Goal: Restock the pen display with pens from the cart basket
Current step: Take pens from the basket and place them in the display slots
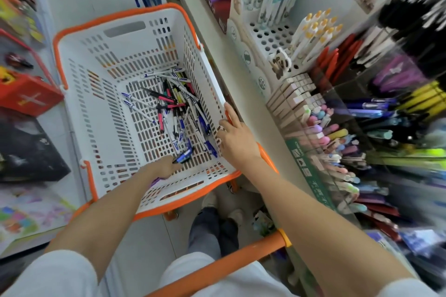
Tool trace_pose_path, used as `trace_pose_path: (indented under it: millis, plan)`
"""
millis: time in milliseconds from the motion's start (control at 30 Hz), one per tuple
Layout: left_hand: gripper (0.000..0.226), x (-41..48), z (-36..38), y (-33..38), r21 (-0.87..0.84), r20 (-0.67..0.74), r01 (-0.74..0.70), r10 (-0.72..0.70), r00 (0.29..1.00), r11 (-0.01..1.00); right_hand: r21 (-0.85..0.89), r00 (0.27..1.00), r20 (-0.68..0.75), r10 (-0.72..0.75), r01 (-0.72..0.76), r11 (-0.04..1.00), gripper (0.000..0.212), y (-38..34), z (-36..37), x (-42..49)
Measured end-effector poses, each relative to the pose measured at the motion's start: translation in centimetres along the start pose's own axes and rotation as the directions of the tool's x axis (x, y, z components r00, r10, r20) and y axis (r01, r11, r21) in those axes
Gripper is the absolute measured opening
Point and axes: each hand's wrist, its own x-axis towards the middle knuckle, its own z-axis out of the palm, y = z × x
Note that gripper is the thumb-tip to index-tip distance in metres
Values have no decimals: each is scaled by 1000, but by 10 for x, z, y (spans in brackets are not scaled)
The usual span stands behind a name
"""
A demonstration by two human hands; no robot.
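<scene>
Left grip (166, 167) pinches pen (184, 155) end in basket (82, 113); likely light, stiff, slick, better mid-barrel. Right grip (235, 136) on rim, closure unclear.

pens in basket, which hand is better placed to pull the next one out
Left. The left hand is down inside the basket, fingertips pinching a blue pen; the right hand only rests on its rim.

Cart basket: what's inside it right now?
A loose pile of pens lies on the cart basket's slotted floor: blue, pink, black, white. The left hand reaches in, fingertips at a blue pen. Pens under the pile are covered.
</scene>
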Motion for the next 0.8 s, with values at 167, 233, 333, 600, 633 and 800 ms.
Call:
trace_pose_path:
  millis: [167, 233, 333, 600, 633, 800]
  plan:
    - [17, -7, -19, -27, -309, -194, -51, -11, 981, 950, -16, 1000, 22, 14, -14, 1000, 11, -2, -2, 0]
    - [16, -8, -19, -33, -399, -220, -69, -23, 975, 914, -7, 1000, 16, 13, -13, 1000, 11, -3, -4, 0]
    - [5, -12, -20, -32, -536, -280, -95, -71, 957, 839, -4, 1000, 4, 11, -11, 1000, 9, -2, -5, 0]
    - [14, -18, -16, -32, -602, -439, -164, -152, 886, 781, 22, 1000, -17, 5, -5, 1000, 5, -3, -6, 0]
    - [15, -20, -16, -31, -626, -435, -173, -156, 887, 760, 11, 1000, -7, 11, -10, 1000, 7, -3, -6, 0]
    - [15, -35, -6, -36, -587, -185, 50, -194, 964, 808, -24, 999, 29, 34, -33, 999, 15, -3, -5, 0]
